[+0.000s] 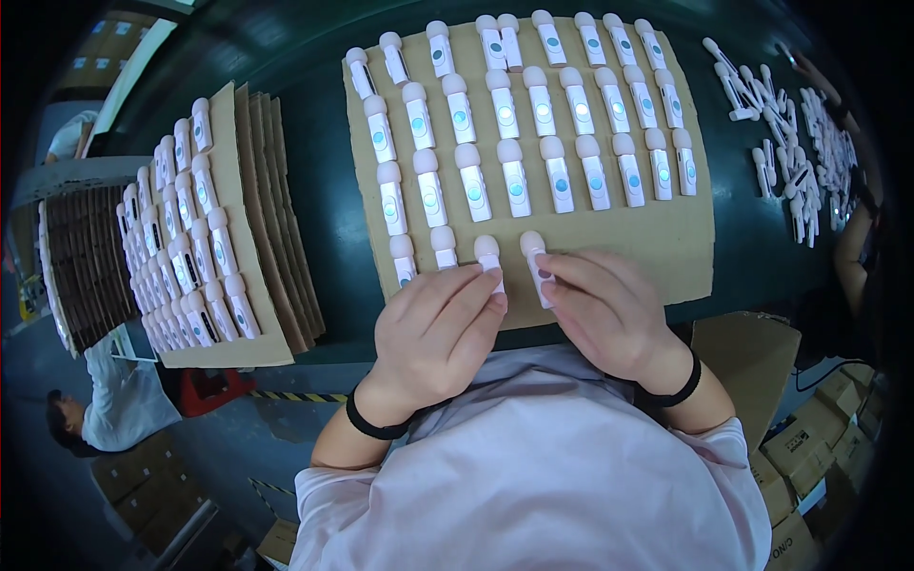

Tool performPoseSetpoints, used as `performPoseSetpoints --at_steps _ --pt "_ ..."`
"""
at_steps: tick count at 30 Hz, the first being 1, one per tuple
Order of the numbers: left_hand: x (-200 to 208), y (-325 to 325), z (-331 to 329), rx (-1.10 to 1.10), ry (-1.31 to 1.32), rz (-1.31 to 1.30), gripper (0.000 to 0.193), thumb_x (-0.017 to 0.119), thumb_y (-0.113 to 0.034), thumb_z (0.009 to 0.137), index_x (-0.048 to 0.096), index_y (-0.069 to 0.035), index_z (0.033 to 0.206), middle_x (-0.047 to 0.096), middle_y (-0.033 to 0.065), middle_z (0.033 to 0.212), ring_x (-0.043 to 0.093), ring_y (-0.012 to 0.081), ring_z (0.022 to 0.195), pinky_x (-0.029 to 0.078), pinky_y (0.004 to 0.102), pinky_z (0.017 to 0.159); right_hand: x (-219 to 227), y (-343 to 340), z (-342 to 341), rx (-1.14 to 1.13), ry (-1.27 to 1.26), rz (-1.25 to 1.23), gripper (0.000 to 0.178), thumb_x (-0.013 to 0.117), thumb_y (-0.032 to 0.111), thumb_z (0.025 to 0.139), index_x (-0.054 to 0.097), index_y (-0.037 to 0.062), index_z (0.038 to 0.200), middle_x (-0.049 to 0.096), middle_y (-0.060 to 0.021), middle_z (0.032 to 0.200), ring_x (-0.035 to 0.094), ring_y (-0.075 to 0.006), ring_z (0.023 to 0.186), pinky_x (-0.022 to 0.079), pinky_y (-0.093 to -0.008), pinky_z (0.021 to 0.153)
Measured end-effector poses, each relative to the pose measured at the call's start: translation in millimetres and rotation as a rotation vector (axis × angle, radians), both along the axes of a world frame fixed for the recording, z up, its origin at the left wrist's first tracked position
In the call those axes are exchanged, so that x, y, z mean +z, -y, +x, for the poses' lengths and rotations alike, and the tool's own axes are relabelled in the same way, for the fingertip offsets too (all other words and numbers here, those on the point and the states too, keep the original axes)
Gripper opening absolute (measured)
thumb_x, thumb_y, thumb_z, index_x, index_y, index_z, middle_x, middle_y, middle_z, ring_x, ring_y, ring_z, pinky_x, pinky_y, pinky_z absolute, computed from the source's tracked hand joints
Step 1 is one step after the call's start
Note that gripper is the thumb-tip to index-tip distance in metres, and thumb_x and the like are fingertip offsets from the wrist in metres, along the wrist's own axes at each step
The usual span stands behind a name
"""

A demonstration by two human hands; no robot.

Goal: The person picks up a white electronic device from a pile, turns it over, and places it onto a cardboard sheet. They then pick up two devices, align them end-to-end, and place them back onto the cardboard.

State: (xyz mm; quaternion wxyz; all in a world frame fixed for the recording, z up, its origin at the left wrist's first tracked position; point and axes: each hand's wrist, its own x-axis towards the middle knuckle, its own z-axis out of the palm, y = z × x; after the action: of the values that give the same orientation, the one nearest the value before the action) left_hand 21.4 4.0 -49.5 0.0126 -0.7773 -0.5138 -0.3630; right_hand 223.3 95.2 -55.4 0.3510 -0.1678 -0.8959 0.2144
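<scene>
A cardboard sheet (619, 238) lies before me, bearing rows of small white wand-shaped devices, each with a rounded pale-pink head; many show a round bluish light. In the nearest row, my left hand (433, 328) has its fingertips closed on one wand-shaped device (487, 251). To the right of it, my right hand (614, 309) pinches another wand-shaped device (532, 245) between thumb and fingers, its head pointing away from me. The lower ends of both are partly behind my fingers. Left of my hands, a wand-shaped device (443, 246) is partly covered by the left hand.
At left, a stack of cardboard sheets (271, 209) carries more devices on top. Loose devices (790, 157) lie heaped at the far right, where another person's hand (814, 76) reaches in. Cardboard boxes (800, 457) stand at lower right. A person (124, 400) is at lower left.
</scene>
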Motion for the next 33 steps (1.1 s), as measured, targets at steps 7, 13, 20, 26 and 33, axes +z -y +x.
performPoseSetpoints --at_steps 7,13,20,26,33 --pt "-3.2 2.6 2.6 -0.022 -0.131 -0.060 0.016 0.073 -0.003 0.067 0.064 -0.005 0.081 0.066 0.0097 0.097 0.065 0.0268 0.089 0.053 0.0399 0.078 0.5 5.2 8.7 0.091 0.195 0.094 0.024 0.072 0.004 0.070 0.064 0.0034 0.093 0.063 -0.0103 0.108 0.062 -0.0274 0.092 0.051 -0.0368 0.073" --pt "-2.2 0.6 0.5 -0.006 -0.187 -0.110 0.016 0.069 -0.006 0.071 0.066 -0.006 0.087 0.064 0.0094 0.102 0.062 0.0255 0.096 0.048 0.0430 0.090 0.4 1.1 4.4 0.056 0.219 0.106 0.026 0.070 0.006 0.071 0.066 0.0040 0.096 0.062 -0.0092 0.109 0.061 -0.0268 0.095 0.050 -0.0367 0.075" --pt "-6.5 -2.9 -4.9 0.029 -0.160 -0.118 0.019 0.067 -0.010 0.076 0.066 -0.006 0.095 0.062 0.0106 0.109 0.061 0.0251 0.102 0.045 0.0456 0.096 4.4 -5.3 -2.9 0.033 0.260 0.096 0.027 0.070 0.007 0.072 0.067 0.0059 0.099 0.061 -0.0096 0.113 0.061 -0.0273 0.097 0.049 -0.0378 0.078" --pt "-1.1 3.2 -20.1 0.057 0.037 -0.106 0.029 0.074 -0.010 0.072 0.065 -0.007 0.100 0.062 0.0126 0.112 0.060 0.0289 0.103 0.044 0.0478 0.096 40.8 -29.3 4.1 0.053 0.322 -0.007 0.035 0.073 0.007 0.075 0.065 0.0088 0.109 0.060 -0.0110 0.118 0.061 -0.0288 0.100 0.049 -0.0380 0.079" --pt "-11.2 9.4 -44.7 0.267 0.255 -0.057 0.028 0.071 -0.006 0.073 0.064 -0.005 0.100 0.061 0.0170 0.116 0.058 0.0353 0.104 0.043 0.0493 0.097 97.4 -108.7 -27.2 -0.009 0.494 0.122 0.035 0.070 0.009 0.080 0.060 0.0068 0.114 0.060 -0.0127 0.119 0.060 -0.0313 0.104 0.050 -0.0378 0.085"
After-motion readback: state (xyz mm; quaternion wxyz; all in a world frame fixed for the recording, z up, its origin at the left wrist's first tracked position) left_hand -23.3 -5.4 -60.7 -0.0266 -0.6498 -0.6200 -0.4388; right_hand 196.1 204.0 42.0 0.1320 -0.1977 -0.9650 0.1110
